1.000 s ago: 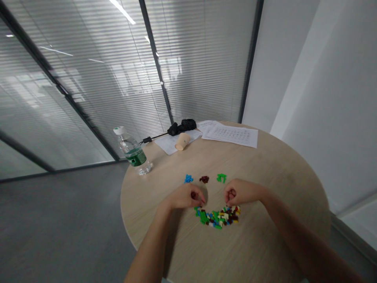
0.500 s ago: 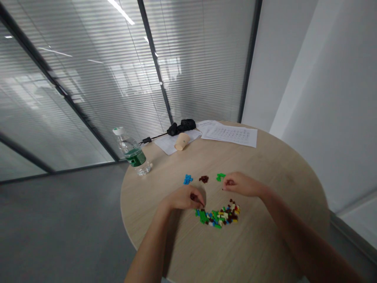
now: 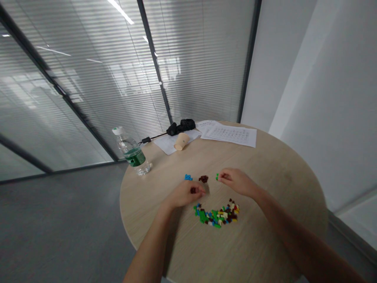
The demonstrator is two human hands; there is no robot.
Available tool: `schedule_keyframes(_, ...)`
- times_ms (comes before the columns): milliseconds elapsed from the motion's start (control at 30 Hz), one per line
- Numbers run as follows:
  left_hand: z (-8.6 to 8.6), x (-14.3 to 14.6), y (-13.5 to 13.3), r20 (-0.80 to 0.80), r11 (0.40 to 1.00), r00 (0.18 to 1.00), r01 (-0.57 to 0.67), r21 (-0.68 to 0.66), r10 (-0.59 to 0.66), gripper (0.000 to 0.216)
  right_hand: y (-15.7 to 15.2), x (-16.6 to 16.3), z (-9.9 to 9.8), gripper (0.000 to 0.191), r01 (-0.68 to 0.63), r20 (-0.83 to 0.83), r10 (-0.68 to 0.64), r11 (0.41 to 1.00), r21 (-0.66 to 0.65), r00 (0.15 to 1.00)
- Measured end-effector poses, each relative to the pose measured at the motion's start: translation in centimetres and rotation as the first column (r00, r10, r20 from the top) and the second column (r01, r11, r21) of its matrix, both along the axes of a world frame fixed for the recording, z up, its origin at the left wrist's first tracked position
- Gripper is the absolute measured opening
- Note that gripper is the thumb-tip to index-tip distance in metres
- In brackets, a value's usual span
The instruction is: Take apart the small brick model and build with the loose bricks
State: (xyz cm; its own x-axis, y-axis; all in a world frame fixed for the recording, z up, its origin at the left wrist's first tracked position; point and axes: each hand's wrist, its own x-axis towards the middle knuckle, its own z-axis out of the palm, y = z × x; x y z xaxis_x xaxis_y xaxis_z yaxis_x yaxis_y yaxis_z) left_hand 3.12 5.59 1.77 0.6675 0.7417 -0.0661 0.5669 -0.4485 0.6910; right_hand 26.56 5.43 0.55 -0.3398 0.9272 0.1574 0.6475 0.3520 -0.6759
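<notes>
A mixed heap of small toy bricks (image 3: 216,217) in green, blue, brown, yellow, white and red lies in a curve on the round wooden table (image 3: 265,169). Beyond it sit three small piles: blue bricks (image 3: 188,177), dark brown bricks (image 3: 203,179) and green bricks (image 3: 217,177). My left hand (image 3: 185,193) is closed above the table between the heap and the blue pile, partly covering that pile; what its fingertips hold is hidden. My right hand (image 3: 237,181) is closed over the green pile, covering most of it, and I cannot make out what is in its fingers.
At the table's left edge stands a water bottle (image 3: 132,152) with a green label. Farther back, a paper cup (image 3: 181,141) lies tipped on a sheet, beside a black bundle (image 3: 185,125) with a cable. Printed sheets (image 3: 232,134) lie at the far edge.
My left hand has lifted away from the heap's left end, slightly toward the blue and brown piles. My right hand has shifted slightly left and away from me, over the green bricks.
</notes>
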Motion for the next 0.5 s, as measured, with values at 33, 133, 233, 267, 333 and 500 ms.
schedule_keyframes(33,0.1,0.2,0.0,0.013,0.996,0.999,-0.046,0.083,0.045,0.018,-0.1,-0.4,-0.1,0.019,-0.009,-0.042,0.008,1.0,-0.011,0.999)
schedule_keyframes(133,-0.2,1.0,0.0,0.058,0.948,0.984,-0.175,0.264,0.166,0.023,-0.4,-1.6,-0.7,0.015,-0.081,-0.2,0.064,0.994,-0.079,0.978)
schedule_keyframes(233,-0.7,1.6,0.1,0.054,0.933,0.991,-0.137,0.333,0.126,0.017,-0.5,-2.5,-1.3,0.012,-0.113,-0.299,0.069,0.985,-0.13,0.952)
schedule_keyframes(267,-0.9,1.7,0.2,0.051,0.932,0.993,-0.116,0.343,0.105,0.015,-0.5,-2.6,-1.4,0.012,-0.111,-0.311,0.063,0.984,-0.14,0.948)
schedule_keyframes(333,-1.0,1.8,0.2,0.038,0.927,0.995,-0.102,0.362,0.095,0.014,-0.5,-2.6,-1.5,0.012,-0.105,-0.316,0.051,0.982,-0.158,0.947)
schedule_keyframes(500,-0.5,1.4,0.3,-0.077,0.871,0.964,-0.193,0.452,0.254,0.013,-0.5,-1.9,-0.9,0.012,-0.05,-0.256,0.022,0.993,-0.105,0.967)
